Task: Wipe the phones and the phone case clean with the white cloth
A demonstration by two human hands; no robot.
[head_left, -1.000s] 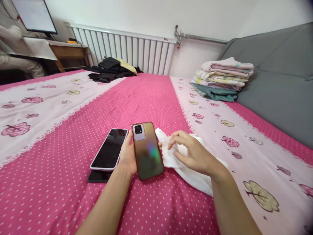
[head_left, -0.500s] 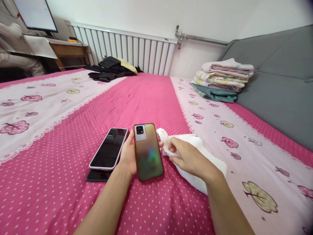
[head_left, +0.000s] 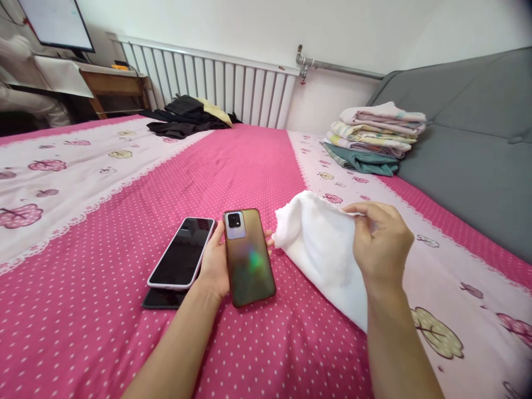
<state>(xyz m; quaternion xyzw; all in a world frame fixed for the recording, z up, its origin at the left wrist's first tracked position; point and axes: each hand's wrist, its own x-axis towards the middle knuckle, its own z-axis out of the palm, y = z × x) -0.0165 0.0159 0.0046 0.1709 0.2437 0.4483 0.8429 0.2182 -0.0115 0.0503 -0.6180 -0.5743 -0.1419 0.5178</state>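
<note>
A phone (head_left: 251, 260) in a tinted, iridescent case lies back side up in my left hand (head_left: 216, 263), camera corner at the upper left. My thumb runs along its left edge, and fingertips show past its right edge. To the right, my right hand (head_left: 380, 238) pinches the edge of a white cloth (head_left: 320, 249) between thumb and finger, lifting that part off the bed. The cloth's left corner sits close to my left fingertips. Left of my left hand, a phone with a pale rim (head_left: 183, 252) rests screen up on a second dark phone (head_left: 164, 299).
A pink dotted bedspread (head_left: 241, 172) spreads underneath. Dark clothes (head_left: 187, 116) lie at the far side, and folded fabrics (head_left: 376, 136) are stacked by the grey headboard (head_left: 465, 111). Behind stand a radiator (head_left: 208, 77) and a desk with a monitor (head_left: 58, 25); a person sits at far left.
My right hand has moved right and up, pulling the white cloth's edge up and spreading it from its bunched state. My left hand still holds the phone in nearly the same place.
</note>
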